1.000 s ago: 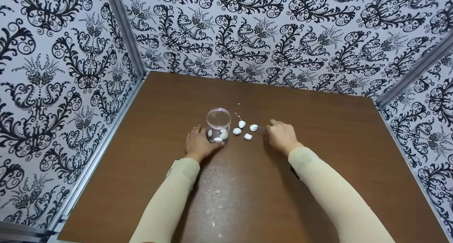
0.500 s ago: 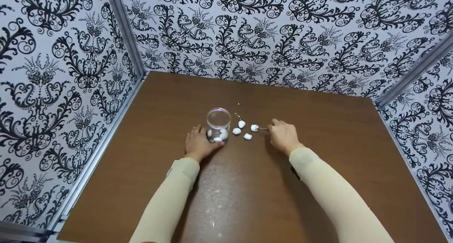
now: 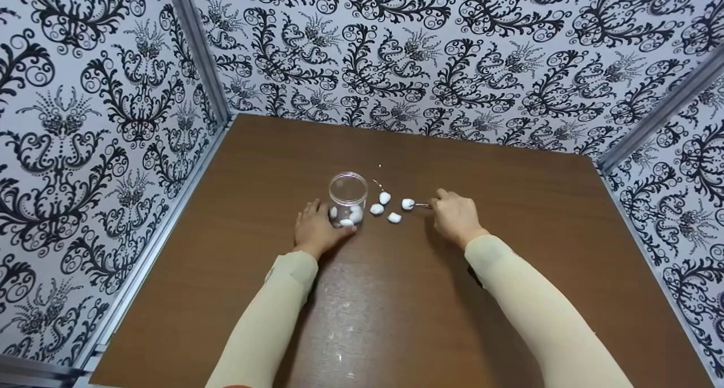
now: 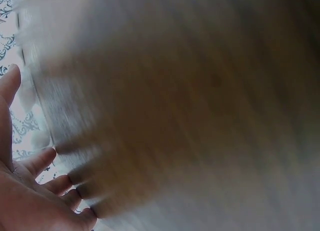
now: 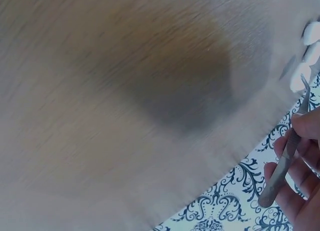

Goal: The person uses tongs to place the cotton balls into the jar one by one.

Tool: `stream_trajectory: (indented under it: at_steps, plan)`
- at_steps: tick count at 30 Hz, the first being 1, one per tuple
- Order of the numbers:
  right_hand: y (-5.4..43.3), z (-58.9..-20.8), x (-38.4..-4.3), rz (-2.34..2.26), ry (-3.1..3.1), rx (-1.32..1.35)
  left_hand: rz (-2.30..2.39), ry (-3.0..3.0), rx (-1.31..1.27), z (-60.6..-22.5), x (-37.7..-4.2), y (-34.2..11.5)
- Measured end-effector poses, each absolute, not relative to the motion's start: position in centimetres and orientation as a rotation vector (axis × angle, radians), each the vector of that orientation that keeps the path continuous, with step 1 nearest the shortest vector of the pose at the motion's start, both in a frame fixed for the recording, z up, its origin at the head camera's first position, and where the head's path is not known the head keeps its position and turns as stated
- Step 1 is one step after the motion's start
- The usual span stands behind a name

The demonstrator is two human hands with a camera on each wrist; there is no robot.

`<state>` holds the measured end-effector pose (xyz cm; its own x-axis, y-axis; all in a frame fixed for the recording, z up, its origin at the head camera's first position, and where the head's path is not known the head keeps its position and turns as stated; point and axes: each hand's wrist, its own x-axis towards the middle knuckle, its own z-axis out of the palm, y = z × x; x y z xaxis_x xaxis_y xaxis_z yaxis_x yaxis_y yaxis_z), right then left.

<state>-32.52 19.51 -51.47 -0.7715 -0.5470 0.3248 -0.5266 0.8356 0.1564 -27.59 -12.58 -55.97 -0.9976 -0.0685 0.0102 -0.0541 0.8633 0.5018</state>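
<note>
A clear jar (image 3: 348, 189) stands upright and lidless, with several white cotton balls at its bottom. My left hand (image 3: 318, 228) rests on the table and holds the jar's base, thumb along its front, other fingers spread at its left. In the left wrist view the fingertips (image 4: 48, 154) touch the table. My right hand (image 3: 456, 218) grips steel tweezers (image 5: 284, 170) between thumb and fingers. Their bent tips are at a cotton ball (image 3: 408, 205); whether it is off the table is unclear. Three more cotton balls (image 3: 394, 218) lie between jar and tweezers.
The brown wooden table (image 3: 384, 297) is bounded by patterned black-and-white walls (image 3: 407, 54) at the back and sides. Metal posts (image 3: 198, 48) stand in the corners. Small light reflections (image 3: 378, 184) show behind the cotton balls.
My right hand has moved slightly to the right, and the cotton ball at the tweezer tips has shifted with it. My left hand and the jar stay in place.
</note>
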Motion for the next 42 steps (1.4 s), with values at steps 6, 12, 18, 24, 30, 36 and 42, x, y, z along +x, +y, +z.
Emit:
stream_trajectory:
  at_steps: [6, 12, 18, 24, 30, 36, 42]
  plan:
    - [19.7, -51.3, -32.4, -0.073, -2.677, 0.798, -0.797, -3.010, 0.094, -55.8, -27.5, -12.6]
    - [19.8, -51.0, -32.1, -0.058, -2.691, 0.804, -0.786, -3.016, 0.097, -55.7, -27.5, -12.6]
    - [19.7, -50.9, -31.8, -0.048, -2.648, 0.841, -0.816, -3.003, 0.098, -55.6, -27.5, -12.6]
    - [19.6, -50.9, -31.6, -0.009, -2.599, 0.866, -0.832, -3.010, 0.103, -55.7, -27.5, -12.6]
    - [19.6, -50.4, -31.4, 0.014, -2.575, 0.872, -0.855, -2.996, 0.106, -55.7, -27.5, -12.7]
    - [19.3, -49.7, -31.4, 0.026, -2.582, 0.872, -0.843, -2.994, 0.097, -56.4, -27.9, -12.7]
    - [18.6, -48.5, -31.5, 0.061, -2.530, 0.897, -0.843, -2.972, 0.087, -56.8, -28.0, -12.8]
